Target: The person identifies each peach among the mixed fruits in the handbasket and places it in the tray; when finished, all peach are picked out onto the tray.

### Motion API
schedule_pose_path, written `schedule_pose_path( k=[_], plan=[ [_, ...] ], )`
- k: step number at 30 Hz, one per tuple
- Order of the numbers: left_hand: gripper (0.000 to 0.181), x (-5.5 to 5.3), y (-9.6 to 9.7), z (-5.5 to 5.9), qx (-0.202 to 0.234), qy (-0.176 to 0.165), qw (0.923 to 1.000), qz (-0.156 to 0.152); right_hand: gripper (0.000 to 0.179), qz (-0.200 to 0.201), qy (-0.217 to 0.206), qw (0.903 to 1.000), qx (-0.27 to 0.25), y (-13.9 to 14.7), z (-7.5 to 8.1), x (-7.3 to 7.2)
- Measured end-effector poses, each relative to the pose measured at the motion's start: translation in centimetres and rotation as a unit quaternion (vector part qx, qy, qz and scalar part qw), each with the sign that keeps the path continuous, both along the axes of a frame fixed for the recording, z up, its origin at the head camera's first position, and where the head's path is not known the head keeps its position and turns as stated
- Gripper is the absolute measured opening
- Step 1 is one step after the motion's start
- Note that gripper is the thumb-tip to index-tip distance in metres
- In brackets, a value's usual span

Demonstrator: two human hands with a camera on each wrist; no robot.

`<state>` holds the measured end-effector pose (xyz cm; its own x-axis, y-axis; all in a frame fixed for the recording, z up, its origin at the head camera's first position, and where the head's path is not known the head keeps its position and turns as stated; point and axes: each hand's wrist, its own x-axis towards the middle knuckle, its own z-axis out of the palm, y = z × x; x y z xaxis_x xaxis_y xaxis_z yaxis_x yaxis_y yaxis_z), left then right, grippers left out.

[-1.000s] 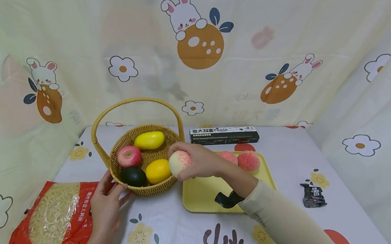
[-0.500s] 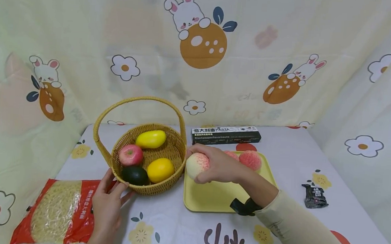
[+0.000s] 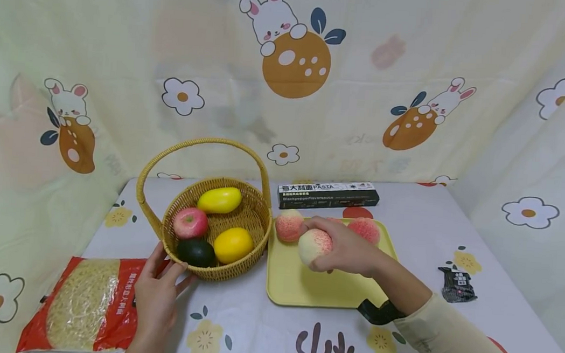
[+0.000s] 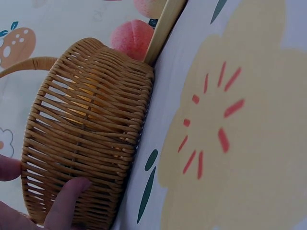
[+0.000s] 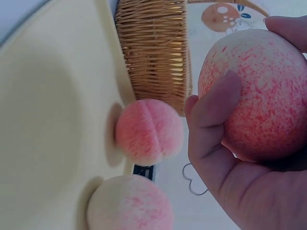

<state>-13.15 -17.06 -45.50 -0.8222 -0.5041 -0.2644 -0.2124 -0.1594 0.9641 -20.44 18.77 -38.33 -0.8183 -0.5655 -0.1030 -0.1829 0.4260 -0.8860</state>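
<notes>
My right hand [image 3: 343,248] grips a pale peach with pink speckles [image 3: 314,248], fingers and thumb curled round it, above the yellow tray [image 3: 300,291]. On that tray sit a peach at the left [image 3: 289,225], a redder one at the right [image 3: 364,230], and one mostly hidden behind the hand. A wicker basket [image 3: 223,274] with a tall handle stands left of the tray. My left hand [image 3: 156,293] holds its near-left rim, one fingertip against the woven side in the left wrist view. Inside lie a red apple [image 3: 190,223], a dark green avocado [image 3: 196,253], a yellow mango [image 3: 219,200] and a lemon [image 3: 233,245].
A red bag of pasta [image 3: 82,304] lies at the front left, beside the left hand. A black pasta box [image 3: 330,196] stands behind the tray. Right of the tray is a small black packet [image 3: 457,285]. A printed curtain [image 3: 213,42] rises behind the table.
My right hand has moved right with the peach, from the basket's right edge to above the tray. The tray's left peach has come into view. The left hand stays on the basket.
</notes>
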Motion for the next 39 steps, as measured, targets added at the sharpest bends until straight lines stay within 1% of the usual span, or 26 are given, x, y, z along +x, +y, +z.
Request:
schedule_pose_path(
  k=[7, 13, 20, 23, 28, 34, 39],
  plan=[
    [0.075, 0.0, 0.1, 0.1, -0.002, 0.001, 1.0, 0.002, 0.056, -0.02, -0.017, 0.9995, 0.02, 0.9, -1.9, 0.5],
    [0.076, 0.1, 0.1, 0.1, -0.001, -0.002, 1.0, 0.0, 0.054, -0.021, -0.04, 0.9989, 0.007, 1.1, -3.9, 0.8],
    [0.075, 0.1, 0.2, 0.1, -0.001, 0.002, 1.0, 0.001, 0.053, -0.016, -0.034, 0.9993, -0.004, 0.5, -6.1, 0.8],
    [0.075, 0.1, 0.2, 0.0, -0.002, 0.001, 1.0, 0.002, 0.053, -0.016, -0.026, 0.9995, 0.001, 0.0, -6.8, 0.6],
    [0.076, 0.1, 0.1, 0.0, -0.002, 0.0, 1.0, 0.003, 0.052, -0.013, 0.001, 0.9996, 0.027, -1.1, -7.3, 0.4],
    [0.076, 0.0, 0.1, 0.0, -0.005, -0.003, 1.0, 0.003, 0.053, -0.003, 0.027, 0.9982, 0.054, -2.4, -7.3, 0.0],
    [0.077, -0.1, 0.0, 0.0, -0.004, -0.003, 1.0, 0.001, 0.053, 0.001, 0.039, 0.9972, 0.063, -3.3, -7.3, -0.2]
  ],
)
